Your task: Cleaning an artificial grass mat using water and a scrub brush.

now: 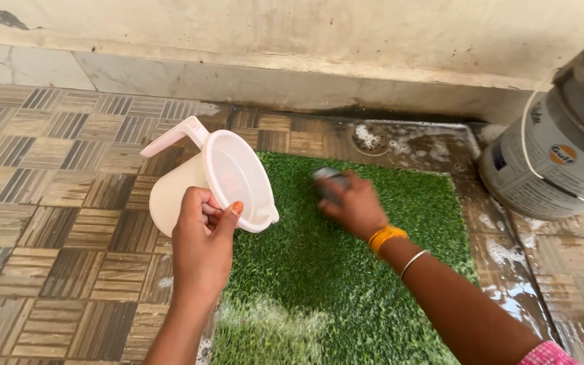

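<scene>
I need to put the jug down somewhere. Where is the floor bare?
Bare tiled floor lies left of the green mat, up to the wall. Right of the mat it is crowded: wet, soapy tiles and the tilted bucket.

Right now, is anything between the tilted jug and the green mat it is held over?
Nothing visible. The left hand holds the pale jug tipped toward the green mat, with only open air below its rim. The right hand, pressing a grey brush on the mat, is off to the side.
</scene>
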